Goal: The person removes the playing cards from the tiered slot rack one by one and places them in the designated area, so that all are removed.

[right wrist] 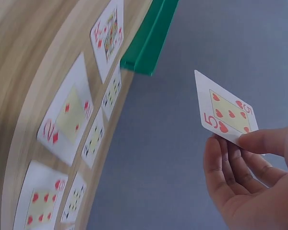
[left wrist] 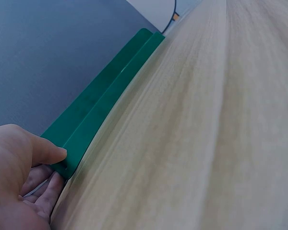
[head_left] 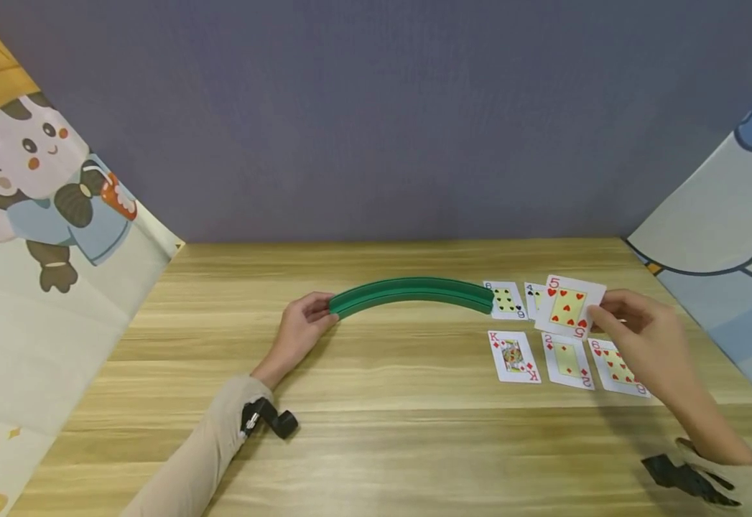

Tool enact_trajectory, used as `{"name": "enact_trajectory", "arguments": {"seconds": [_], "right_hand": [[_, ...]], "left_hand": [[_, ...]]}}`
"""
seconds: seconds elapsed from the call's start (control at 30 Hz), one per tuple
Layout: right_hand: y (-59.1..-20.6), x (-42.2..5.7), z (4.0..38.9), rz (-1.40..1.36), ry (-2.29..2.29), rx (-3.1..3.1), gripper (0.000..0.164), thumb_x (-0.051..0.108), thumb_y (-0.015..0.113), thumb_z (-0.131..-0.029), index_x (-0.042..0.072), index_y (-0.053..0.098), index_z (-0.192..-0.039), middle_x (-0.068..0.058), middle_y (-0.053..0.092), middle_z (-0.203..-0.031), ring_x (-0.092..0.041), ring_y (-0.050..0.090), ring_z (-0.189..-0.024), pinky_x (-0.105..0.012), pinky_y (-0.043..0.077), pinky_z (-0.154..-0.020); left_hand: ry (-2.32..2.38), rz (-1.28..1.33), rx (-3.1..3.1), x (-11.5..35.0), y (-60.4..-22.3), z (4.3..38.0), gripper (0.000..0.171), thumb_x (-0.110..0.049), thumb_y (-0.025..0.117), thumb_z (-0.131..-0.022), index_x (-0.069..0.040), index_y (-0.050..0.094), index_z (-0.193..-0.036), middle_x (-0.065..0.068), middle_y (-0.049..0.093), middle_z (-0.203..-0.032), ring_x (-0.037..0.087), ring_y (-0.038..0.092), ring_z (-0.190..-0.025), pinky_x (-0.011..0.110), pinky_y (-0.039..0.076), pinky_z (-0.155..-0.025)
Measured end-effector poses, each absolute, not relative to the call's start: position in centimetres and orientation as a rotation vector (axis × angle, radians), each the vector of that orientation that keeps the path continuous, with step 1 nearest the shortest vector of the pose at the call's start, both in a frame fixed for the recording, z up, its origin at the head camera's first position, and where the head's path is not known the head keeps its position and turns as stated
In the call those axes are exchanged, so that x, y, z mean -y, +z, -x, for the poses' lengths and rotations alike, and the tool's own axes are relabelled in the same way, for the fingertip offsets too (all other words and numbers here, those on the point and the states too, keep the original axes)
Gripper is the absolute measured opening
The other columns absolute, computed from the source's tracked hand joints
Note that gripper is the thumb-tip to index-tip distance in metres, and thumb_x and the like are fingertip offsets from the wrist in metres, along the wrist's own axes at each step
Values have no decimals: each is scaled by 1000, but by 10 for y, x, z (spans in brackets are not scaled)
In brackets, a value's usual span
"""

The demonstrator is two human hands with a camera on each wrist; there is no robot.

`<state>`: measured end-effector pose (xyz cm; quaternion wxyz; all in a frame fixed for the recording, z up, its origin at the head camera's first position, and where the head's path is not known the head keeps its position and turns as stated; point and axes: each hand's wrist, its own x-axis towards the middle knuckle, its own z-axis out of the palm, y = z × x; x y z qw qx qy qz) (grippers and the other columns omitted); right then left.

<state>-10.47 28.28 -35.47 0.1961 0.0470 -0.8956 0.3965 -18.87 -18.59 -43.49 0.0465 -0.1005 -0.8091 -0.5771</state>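
Observation:
In the head view a curved green playing card holder (head_left: 414, 289) arches across the table, its long grooves showing. My left hand (head_left: 301, 327) holds its left end, thumb (left wrist: 55, 152) on top and fingers beneath. Up in the air on the right, my right hand (head_left: 650, 341) pinches the five of hearts (head_left: 567, 305) by its edge between thumb and fingers. The card's face is turned to the head camera, and it covers part of the back row of cards. The holder's right end overlaps a black-suited card (head_left: 508, 301) in this view.
In the front row lie the king of diamonds (head_left: 513, 357), the two of diamonds (head_left: 568, 361) and the six of hearts (head_left: 616, 368). Several black-suited cards, including a four (head_left: 531, 296), form the back row. A dark grey wall (head_left: 401, 143) rises behind the table.

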Motion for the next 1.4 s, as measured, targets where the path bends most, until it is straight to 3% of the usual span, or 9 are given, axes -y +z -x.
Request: {"name": "enact_trajectory", "arguments": {"seconds": [0.17,0.43,0.53,0.63,0.77,0.9,1.03,1.4], "right_hand": [[-360,-301,108,-80,1143,2476,18,10,66,-95,-3,64,-107,14,67,-76,5,65,-66,-7,52,-62],[-377,-319,116,57,1178,2531,31,13,63,-98,-10,60,-118,25,64,-78,5,66,-67,-8,53,-60],[-382,-327,117,68,1251,2503,24,11,63,-98,-5,61,-115,23,64,-78,3,66,-66,-8,55,-61],[-384,-337,117,60,1334,2459,12,9,63,-97,9,61,-108,21,66,-79,0,67,-65,-7,55,-63],[-385,-349,116,54,1376,2429,16,5,63,-96,20,61,-104,20,67,-80,0,67,-65,-7,55,-64],[-386,-358,115,117,1324,2452,10,7,63,-97,9,63,-106,25,65,-80,0,66,-65,-7,54,-62],[-389,-364,114,190,1215,2512,22,13,62,-98,-1,61,-114,29,61,-79,1,65,-64,-6,53,-61],[-395,-380,112,261,1147,2558,39,12,59,-99,-16,52,-126,34,54,-77,3,63,-62,-11,54,-57]], "left_hand": [[-1773,312,2463,186,-436,190,36,5,68,-90,9,61,-125,29,62,-122,40,62,-113,38,55,-99],[-1754,312,2460,189,-445,195,34,3,71,-89,4,64,-122,23,65,-120,34,65,-110,26,57,-94],[-1752,311,2460,190,-445,195,34,4,71,-88,4,64,-122,23,65,-119,34,65,-110,25,57,-93],[-1758,313,2458,190,-443,195,34,4,71,-88,4,64,-122,23,65,-119,33,65,-110,25,57,-93],[-1765,309,2462,190,-443,196,35,3,71,-89,4,64,-122,23,65,-120,33,64,-110,25,57,-93],[-1781,297,2468,190,-445,195,35,1,71,-90,3,63,-124,23,64,-122,34,64,-112,25,56,-94],[-1790,296,2474,190,-444,194,37,1,70,-91,5,62,-126,25,62,-125,36,62,-114,25,56,-94],[-1776,322,2500,182,-411,174,36,7,66,-91,13,59,-125,31,61,-122,42,61,-113,24,56,-93]]}}
